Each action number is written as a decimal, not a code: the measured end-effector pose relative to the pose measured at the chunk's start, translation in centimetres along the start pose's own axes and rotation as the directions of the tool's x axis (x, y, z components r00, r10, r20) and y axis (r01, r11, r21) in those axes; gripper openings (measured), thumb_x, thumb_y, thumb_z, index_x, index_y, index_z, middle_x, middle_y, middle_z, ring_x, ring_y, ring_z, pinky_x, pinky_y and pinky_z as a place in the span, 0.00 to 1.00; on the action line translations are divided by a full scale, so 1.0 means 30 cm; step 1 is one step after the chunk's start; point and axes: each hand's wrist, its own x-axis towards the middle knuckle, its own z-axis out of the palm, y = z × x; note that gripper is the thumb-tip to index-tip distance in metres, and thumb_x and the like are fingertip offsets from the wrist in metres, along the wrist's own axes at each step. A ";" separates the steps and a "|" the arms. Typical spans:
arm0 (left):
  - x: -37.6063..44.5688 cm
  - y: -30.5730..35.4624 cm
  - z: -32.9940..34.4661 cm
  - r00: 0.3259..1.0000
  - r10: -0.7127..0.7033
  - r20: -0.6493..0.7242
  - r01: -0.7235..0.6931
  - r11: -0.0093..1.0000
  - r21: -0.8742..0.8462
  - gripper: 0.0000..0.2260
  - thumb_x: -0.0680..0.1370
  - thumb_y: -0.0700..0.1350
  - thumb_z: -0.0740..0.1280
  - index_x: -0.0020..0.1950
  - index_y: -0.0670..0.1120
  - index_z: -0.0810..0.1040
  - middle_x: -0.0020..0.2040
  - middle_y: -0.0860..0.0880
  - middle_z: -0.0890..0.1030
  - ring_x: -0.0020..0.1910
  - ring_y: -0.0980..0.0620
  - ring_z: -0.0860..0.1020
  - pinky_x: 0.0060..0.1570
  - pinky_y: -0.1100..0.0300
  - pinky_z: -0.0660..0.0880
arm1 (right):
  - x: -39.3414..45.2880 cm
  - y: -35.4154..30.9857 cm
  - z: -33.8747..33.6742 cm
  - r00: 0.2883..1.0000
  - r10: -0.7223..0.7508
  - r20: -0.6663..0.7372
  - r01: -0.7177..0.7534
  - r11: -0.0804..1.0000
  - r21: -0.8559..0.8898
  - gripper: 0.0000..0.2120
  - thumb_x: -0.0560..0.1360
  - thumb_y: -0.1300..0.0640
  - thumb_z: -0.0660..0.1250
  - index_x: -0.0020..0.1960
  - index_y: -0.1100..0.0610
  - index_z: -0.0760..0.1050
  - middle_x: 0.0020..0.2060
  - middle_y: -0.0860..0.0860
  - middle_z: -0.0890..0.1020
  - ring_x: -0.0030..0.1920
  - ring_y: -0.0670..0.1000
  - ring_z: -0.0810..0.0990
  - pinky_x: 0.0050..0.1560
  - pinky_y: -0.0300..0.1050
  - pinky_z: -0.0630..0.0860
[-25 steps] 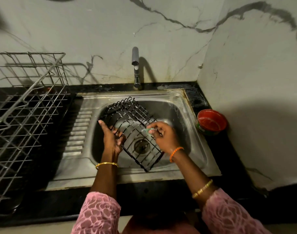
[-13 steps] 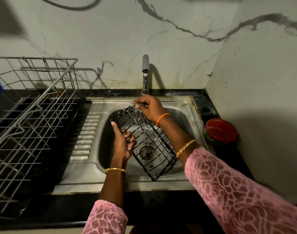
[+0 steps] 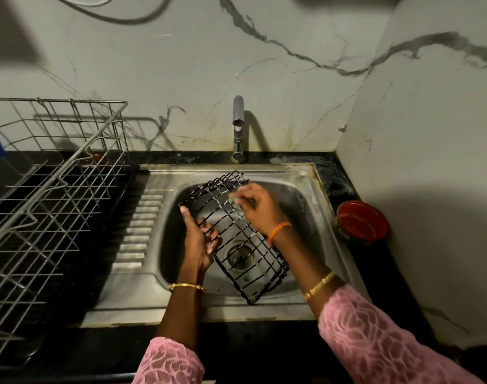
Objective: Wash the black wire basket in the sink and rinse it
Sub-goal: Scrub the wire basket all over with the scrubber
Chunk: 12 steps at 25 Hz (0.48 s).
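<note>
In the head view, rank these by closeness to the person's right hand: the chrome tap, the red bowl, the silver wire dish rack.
From the right hand:
1. Chrome tap, just behind it at the sink's back edge.
2. Red bowl, on the black counter to its right.
3. Silver wire dish rack, far left.

Black wire basket, steel-grey sink, red bowl, pink lace-patterned sleeves, grey-veined white wall

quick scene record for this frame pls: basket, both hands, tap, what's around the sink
basket: black wire basket, tilted over the sink bowl
left hand: left hand grips the basket's left side, fingers through the wires
right hand: right hand at the basket's upper part, pinching a small greenish scrubber, blurred
tap: tap, no water visible
left of sink: metal dish rack
right of sink: red bowl on the counter
</note>
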 end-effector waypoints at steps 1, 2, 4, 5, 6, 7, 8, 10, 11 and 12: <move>-0.006 0.002 0.010 1.000 0.014 0.003 -0.014 1.000 0.004 0.26 0.73 0.71 0.53 0.36 0.48 0.63 0.23 0.52 0.61 0.16 0.57 0.58 0.18 0.68 0.52 | 0.057 -0.032 0.011 1.000 -0.018 -0.024 0.018 1.000 0.005 0.09 0.75 0.67 0.63 0.52 0.64 0.79 0.52 0.55 0.77 0.49 0.45 0.73 0.47 0.26 0.72; -0.013 0.005 0.020 1.000 0.027 0.007 -0.027 1.000 0.007 0.26 0.74 0.71 0.53 0.36 0.48 0.63 0.23 0.53 0.61 0.16 0.57 0.58 0.19 0.67 0.52 | 0.109 -0.059 0.020 0.997 -0.047 -0.057 0.047 0.999 -0.006 0.08 0.74 0.69 0.64 0.51 0.65 0.79 0.51 0.57 0.78 0.49 0.45 0.74 0.46 0.26 0.72; -0.022 0.008 0.036 0.999 0.037 0.020 -0.037 0.999 0.019 0.25 0.75 0.70 0.53 0.36 0.48 0.63 0.24 0.53 0.61 0.18 0.57 0.58 0.19 0.66 0.52 | 0.174 -0.091 0.023 0.991 -0.109 -0.073 0.107 0.994 -0.030 0.09 0.73 0.71 0.64 0.48 0.65 0.80 0.49 0.58 0.80 0.46 0.45 0.75 0.45 0.27 0.72; -0.023 0.006 0.041 0.999 0.033 0.025 -0.034 0.999 0.026 0.25 0.75 0.70 0.53 0.36 0.48 0.63 0.25 0.53 0.61 0.18 0.57 0.58 0.19 0.65 0.52 | 0.179 -0.088 0.018 0.989 -0.134 -0.065 0.132 0.990 -0.040 0.09 0.73 0.72 0.64 0.48 0.66 0.81 0.48 0.58 0.80 0.45 0.45 0.76 0.45 0.27 0.72; -0.022 0.006 0.042 0.999 0.029 0.024 -0.030 0.999 0.029 0.26 0.75 0.70 0.53 0.37 0.47 0.64 0.26 0.53 0.61 0.19 0.57 0.58 0.19 0.65 0.53 | 0.166 -0.077 0.011 0.987 -0.149 -0.060 0.147 0.988 -0.035 0.09 0.72 0.72 0.64 0.48 0.65 0.81 0.48 0.57 0.80 0.46 0.45 0.76 0.46 0.27 0.72; -0.019 0.006 0.041 0.999 0.027 0.021 -0.027 0.999 0.028 0.26 0.75 0.70 0.53 0.37 0.47 0.64 0.26 0.53 0.61 0.19 0.57 0.58 0.19 0.65 0.53 | 0.136 -0.059 0.001 0.988 -0.140 -0.059 0.139 0.990 -0.021 0.09 0.73 0.71 0.64 0.49 0.65 0.81 0.48 0.56 0.80 0.47 0.45 0.76 0.47 0.27 0.72; -0.016 0.005 0.041 1.000 0.025 0.015 -0.025 0.999 0.028 0.26 0.75 0.70 0.53 0.37 0.47 0.63 0.27 0.53 0.61 0.19 0.57 0.58 0.18 0.65 0.53 | 0.089 -0.032 -0.008 0.993 -0.109 -0.053 0.109 0.994 -0.002 0.09 0.73 0.69 0.64 0.50 0.64 0.80 0.49 0.55 0.79 0.48 0.45 0.76 0.49 0.27 0.72; -0.016 0.004 0.038 1.000 0.020 0.005 -0.020 0.999 0.028 0.25 0.74 0.70 0.53 0.36 0.48 0.62 0.26 0.53 0.61 0.19 0.57 0.58 0.18 0.66 0.53 | -0.046 0.035 -0.030 0.998 -0.038 -0.040 0.039 0.999 0.013 0.09 0.74 0.67 0.64 0.52 0.61 0.80 0.50 0.51 0.77 0.50 0.44 0.75 0.50 0.26 0.72; -0.016 0.002 0.035 1.000 0.021 0.004 -0.021 1.000 0.021 0.25 0.75 0.70 0.53 0.35 0.48 0.62 0.25 0.53 0.61 0.19 0.57 0.58 0.18 0.66 0.53 | -0.123 0.071 -0.043 0.998 -0.011 -0.055 0.011 1.000 0.006 0.09 0.74 0.66 0.64 0.52 0.60 0.80 0.49 0.50 0.77 0.50 0.43 0.75 0.51 0.25 0.71; -0.016 0.002 0.034 1.000 0.025 0.004 -0.025 1.000 0.010 0.25 0.75 0.69 0.53 0.34 0.49 0.62 0.24 0.54 0.61 0.18 0.57 0.58 0.18 0.66 0.53 | -0.192 0.102 -0.058 0.997 0.010 -0.078 -0.011 1.000 -0.001 0.09 0.74 0.66 0.65 0.51 0.59 0.80 0.49 0.50 0.78 0.49 0.42 0.75 0.50 0.24 0.71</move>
